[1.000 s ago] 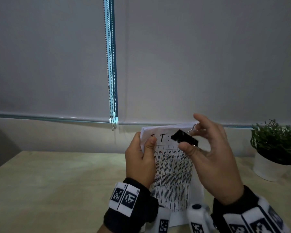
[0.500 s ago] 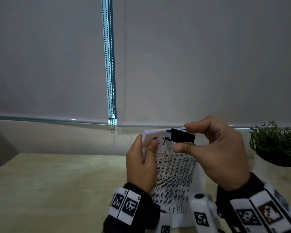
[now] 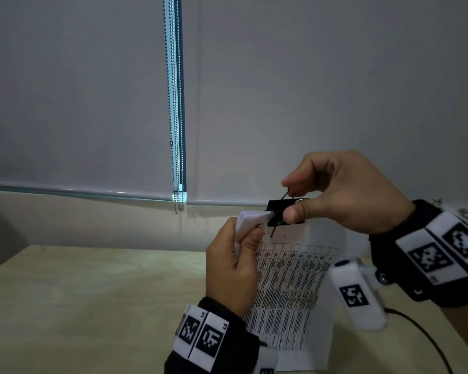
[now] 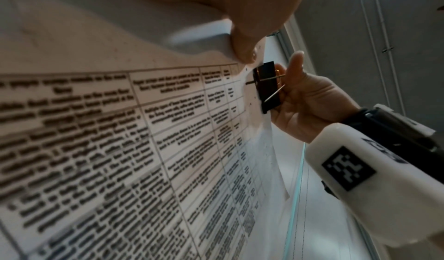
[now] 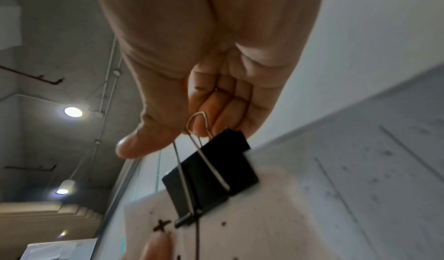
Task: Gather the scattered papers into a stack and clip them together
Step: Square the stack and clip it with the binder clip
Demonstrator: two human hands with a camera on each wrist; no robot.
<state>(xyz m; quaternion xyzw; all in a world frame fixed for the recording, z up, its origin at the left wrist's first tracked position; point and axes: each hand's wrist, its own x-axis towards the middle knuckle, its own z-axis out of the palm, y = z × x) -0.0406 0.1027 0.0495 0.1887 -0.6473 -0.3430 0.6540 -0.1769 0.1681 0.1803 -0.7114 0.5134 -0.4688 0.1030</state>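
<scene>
Paper stack [image 3: 289, 287]: upright above surface [image 3: 92, 292], left hand [image 3: 231, 268] pinching its top corner. Binder clip [image 3: 281, 210]: on top edge, right hand [image 3: 343, 193] pinching it.

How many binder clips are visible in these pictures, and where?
1. The black binder clip sits on the top edge of the paper stack, pinched by the right hand; the left hand holds the stack's left edge. Others may be hidden.
</scene>
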